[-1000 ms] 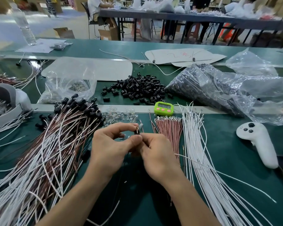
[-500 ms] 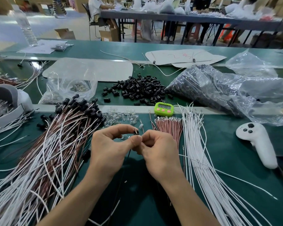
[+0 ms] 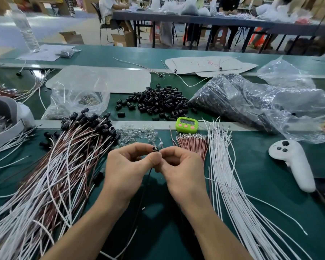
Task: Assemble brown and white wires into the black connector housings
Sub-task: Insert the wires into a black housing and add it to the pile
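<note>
The left hand [image 3: 128, 166] and right hand [image 3: 178, 171] pinch one black housing [image 3: 154, 148] between their fingertips, mid-desk [image 3: 261, 184], a thin wire [image 3: 148, 174] trailing toward 6 o'clock. Likely seating a terminal; the next move calls for a straight, firm push home.

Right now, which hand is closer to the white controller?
Right. The right hand sits left of the white controller; the left hand lies farther left, beyond the right hand. Both pinch at a black housing.
</note>
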`<act>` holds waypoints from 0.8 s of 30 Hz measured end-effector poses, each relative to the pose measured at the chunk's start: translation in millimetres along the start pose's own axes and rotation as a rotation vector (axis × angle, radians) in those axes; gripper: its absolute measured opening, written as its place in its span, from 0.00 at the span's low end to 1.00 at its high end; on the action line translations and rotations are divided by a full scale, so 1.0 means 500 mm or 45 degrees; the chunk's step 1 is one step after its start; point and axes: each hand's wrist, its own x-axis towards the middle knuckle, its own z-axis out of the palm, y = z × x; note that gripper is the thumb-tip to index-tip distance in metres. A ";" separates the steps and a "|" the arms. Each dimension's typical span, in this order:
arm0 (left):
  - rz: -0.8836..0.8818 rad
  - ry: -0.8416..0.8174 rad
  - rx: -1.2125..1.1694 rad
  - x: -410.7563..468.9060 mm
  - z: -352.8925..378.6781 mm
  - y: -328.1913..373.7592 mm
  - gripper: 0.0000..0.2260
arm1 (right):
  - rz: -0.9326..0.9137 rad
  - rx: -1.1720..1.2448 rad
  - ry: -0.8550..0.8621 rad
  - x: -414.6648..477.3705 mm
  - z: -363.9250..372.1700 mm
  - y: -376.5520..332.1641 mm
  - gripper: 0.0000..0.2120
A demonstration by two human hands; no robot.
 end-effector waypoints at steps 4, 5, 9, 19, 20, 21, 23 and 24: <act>-0.022 0.087 -0.055 -0.003 -0.003 0.003 0.08 | 0.019 -0.358 -0.130 0.000 -0.005 0.005 0.03; -0.024 0.106 -0.064 -0.003 -0.003 0.004 0.07 | 0.016 -0.456 -0.153 -0.001 -0.005 0.007 0.04; 0.003 0.091 -0.060 -0.004 -0.002 0.007 0.08 | 0.012 -0.468 -0.177 -0.002 0.002 0.014 0.05; 0.013 0.021 0.090 -0.006 -0.001 0.008 0.13 | 0.000 -0.230 -0.129 0.004 -0.008 0.012 0.05; 0.019 0.004 0.064 -0.006 -0.001 0.012 0.12 | 0.005 -0.224 -0.137 0.004 -0.010 0.010 0.05; 0.031 -0.017 0.018 -0.006 -0.002 0.018 0.10 | 0.012 -0.223 -0.149 0.004 -0.011 0.009 0.06; 0.059 -0.051 -0.082 -0.006 -0.005 0.031 0.09 | 0.035 -0.232 -0.175 0.004 -0.014 0.006 0.07; 0.064 -0.059 -0.125 -0.006 -0.007 0.036 0.09 | 0.049 -0.245 -0.184 0.003 -0.014 0.005 0.07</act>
